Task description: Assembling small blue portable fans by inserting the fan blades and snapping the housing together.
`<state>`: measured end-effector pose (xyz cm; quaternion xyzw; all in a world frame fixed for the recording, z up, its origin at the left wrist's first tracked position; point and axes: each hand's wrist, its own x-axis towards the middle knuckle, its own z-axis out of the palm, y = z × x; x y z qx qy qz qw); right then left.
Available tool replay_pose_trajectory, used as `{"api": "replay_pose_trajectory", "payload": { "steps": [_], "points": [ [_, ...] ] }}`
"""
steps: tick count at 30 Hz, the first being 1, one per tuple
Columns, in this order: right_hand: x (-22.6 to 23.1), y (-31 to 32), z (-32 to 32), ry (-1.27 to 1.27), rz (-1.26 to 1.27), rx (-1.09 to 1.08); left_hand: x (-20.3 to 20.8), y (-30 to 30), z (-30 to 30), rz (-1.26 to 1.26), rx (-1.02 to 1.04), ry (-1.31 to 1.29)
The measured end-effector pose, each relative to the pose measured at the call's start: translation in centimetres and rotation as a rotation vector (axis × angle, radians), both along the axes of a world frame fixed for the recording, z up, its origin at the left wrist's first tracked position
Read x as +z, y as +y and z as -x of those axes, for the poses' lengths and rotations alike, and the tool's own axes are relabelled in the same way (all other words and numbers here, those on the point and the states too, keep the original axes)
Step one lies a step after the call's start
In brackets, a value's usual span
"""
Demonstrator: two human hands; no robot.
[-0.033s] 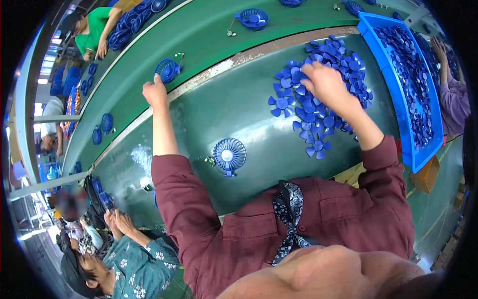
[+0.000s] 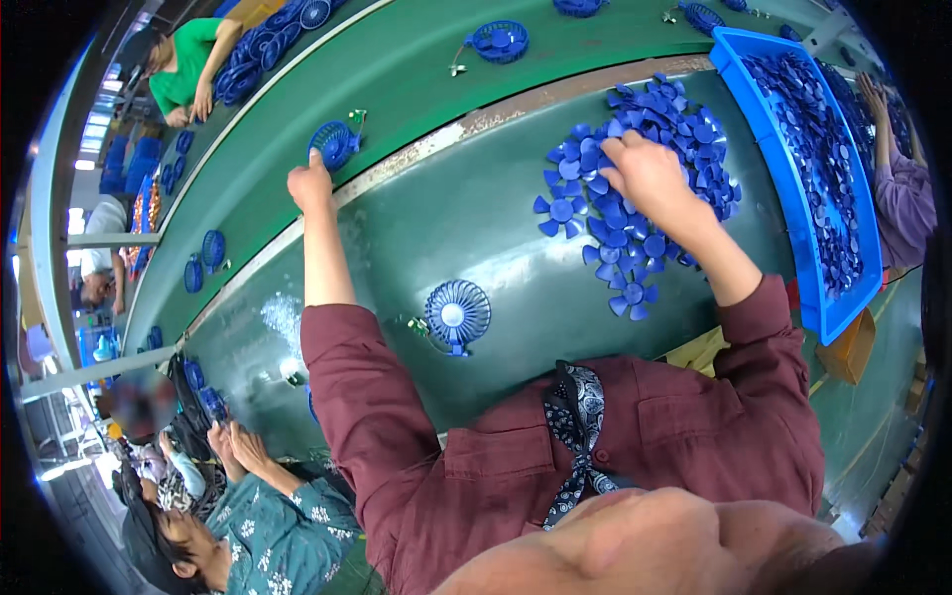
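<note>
Left hand (image 2: 309,185) closed on fan cage (image 2: 333,144) at belt (image 2: 397,89) edge; right hand (image 2: 645,174), fingers curled, picks blade from pile (image 2: 635,198) on counter (image 2: 476,238). Best lift single blade cleanly.

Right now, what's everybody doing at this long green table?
A person in a maroon shirt works at a green bench. Their left hand reaches to a round blue fan cage on the conveyor belt, while their right hand digs into a pile of blue fan blades. Another fan part lies before them, and a blue bin of more parts sits at the right. Other workers sit nearby.
</note>
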<state>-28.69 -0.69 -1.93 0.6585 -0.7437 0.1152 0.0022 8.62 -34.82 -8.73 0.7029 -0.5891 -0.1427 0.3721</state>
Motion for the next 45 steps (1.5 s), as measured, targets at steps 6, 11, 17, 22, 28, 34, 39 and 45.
{"api": "replay_pose_trajectory", "payload": {
  "steps": [6, 11, 17, 22, 28, 34, 39, 45],
  "points": [
    [0.6, 0.9, -1.1, -0.026, 0.031, 0.005, 0.7, 0.1, 2.8, -0.290, -0.043, 0.220],
    [-0.5, 1.1, -1.0, -0.026, 0.038, -0.039, 5.4, 6.4, 4.9, -0.327, -0.251, 0.754],
    [0.1, 2.0, -1.6, -0.164, 0.167, -0.020, 8.4, 17.6, 5.2, -0.517, -0.368, 1.147],
    [2.1, 4.1, -2.0, -0.712, 0.256, -0.071, 9.1, 26.1, 6.9, -0.682, -0.532, 1.299],
    [6.1, 7.3, -7.4, -0.622, 0.391, 0.265, 9.5, 31.8, 9.3, -0.617, -0.657, 1.288],
    [6.7, 8.5, -10.9, -0.256, 0.335, 0.355, 10.4, 35.4, 10.5, -0.636, -0.769, 1.240],
    [5.7, 8.2, -12.0, -0.240, 0.326, 0.380, 9.3, 37.2, 10.6, -0.592, -0.767, 1.220],
    [5.7, 8.0, -11.9, -0.281, 0.554, 0.358, 8.1, 36.8, 8.8, -0.267, -0.747, 0.911]
  ]
}}
